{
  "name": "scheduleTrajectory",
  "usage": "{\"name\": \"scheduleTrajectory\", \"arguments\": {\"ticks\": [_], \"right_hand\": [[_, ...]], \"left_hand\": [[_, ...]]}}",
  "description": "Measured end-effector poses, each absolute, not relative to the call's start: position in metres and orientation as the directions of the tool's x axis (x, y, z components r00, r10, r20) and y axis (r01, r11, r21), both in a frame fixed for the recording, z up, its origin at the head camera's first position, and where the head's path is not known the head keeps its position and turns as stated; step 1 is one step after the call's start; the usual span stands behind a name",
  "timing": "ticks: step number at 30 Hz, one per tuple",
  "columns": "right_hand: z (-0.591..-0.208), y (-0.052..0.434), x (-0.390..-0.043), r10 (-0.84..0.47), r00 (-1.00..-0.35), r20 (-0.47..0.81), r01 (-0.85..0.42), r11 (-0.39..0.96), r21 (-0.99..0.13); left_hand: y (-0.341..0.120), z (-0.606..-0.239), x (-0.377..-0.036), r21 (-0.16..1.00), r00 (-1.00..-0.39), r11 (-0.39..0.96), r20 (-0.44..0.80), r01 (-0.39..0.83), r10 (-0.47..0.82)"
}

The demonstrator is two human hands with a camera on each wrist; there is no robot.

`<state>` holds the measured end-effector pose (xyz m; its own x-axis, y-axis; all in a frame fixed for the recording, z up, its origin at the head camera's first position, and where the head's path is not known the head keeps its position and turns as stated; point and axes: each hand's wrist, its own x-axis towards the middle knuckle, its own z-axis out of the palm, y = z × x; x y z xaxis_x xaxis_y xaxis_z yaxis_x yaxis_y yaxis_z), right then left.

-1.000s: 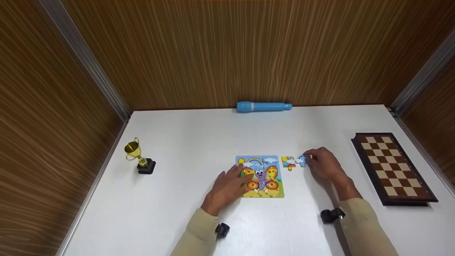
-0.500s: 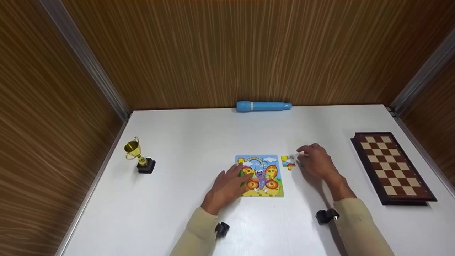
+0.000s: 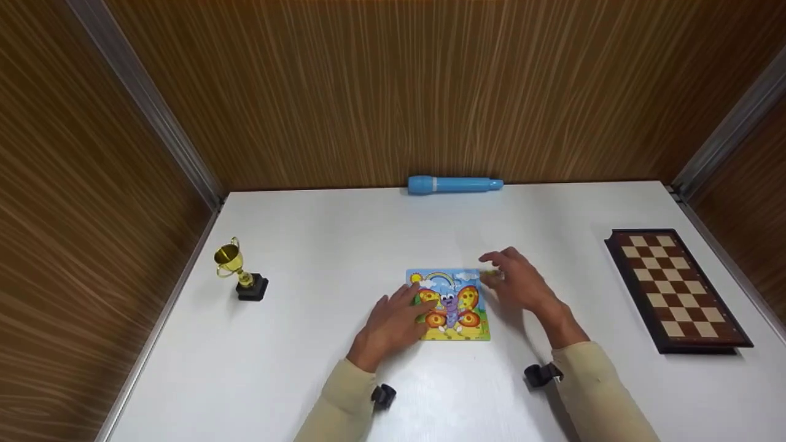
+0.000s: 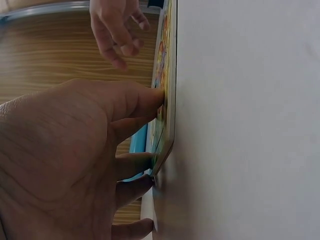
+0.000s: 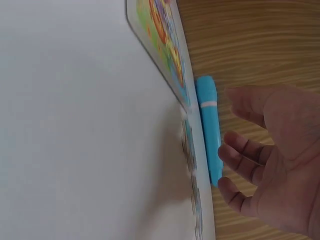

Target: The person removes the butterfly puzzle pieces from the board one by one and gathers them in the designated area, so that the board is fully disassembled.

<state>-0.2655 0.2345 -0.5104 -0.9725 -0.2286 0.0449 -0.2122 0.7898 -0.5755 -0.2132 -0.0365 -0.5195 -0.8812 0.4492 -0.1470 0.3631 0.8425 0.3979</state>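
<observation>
A square jigsaw puzzle (image 3: pixel 457 334) with a butterfly, a rainbow and a sun lies flat on the white table. My left hand (image 3: pixel 393 322) rests on its left side with fingers spread, and in the left wrist view the thumb (image 4: pixel 145 100) and fingertips touch its face and edge. My right hand (image 3: pixel 521 287) is raised at the puzzle's upper right corner, fingers loosely bent and holding nothing. Loose puzzle pieces (image 5: pixel 188 145) lie in a row beyond the puzzle's corner in the right wrist view; in the head view the right hand mostly hides them.
At the table's back edge lies a blue microphone-shaped thing (image 3: pixel 457 185). A small gold trophy cup (image 3: pixel 231 259) on a black base stands at left. A chessboard (image 3: pixel 678 288) lies at right. Wood-grain panels (image 3: pixel 393 92) enclose the back and sides.
My right hand has left the loose blue piece and moved left, over the other loose piece to the puzzle's corner. The left hand has stayed on the puzzle.
</observation>
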Motion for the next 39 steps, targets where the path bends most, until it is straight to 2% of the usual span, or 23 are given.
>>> {"name": "scheduleTrajectory", "arguments": {"ticks": [13, 29, 39], "right_hand": [[-0.518, 0.199, -0.256, -0.357, -0.934, 0.015, -0.314, 0.801, -0.51], [-0.521, 0.189, -0.256, -0.36, -0.932, 0.041, -0.345, 0.849, -0.399], [-0.522, 0.188, -0.258, -0.314, -0.949, 0.011, -0.292, 0.869, -0.4]], "left_hand": [[-0.035, -0.523, -0.213, 0.421, -0.89, 0.838, -0.135, 0.347, 0.436], [-0.034, -0.525, -0.212, 0.355, -0.901, 0.851, -0.048, 0.388, 0.431], [-0.032, -0.524, -0.211, 0.351, -0.908, 0.862, -0.066, 0.366, 0.413]]}}
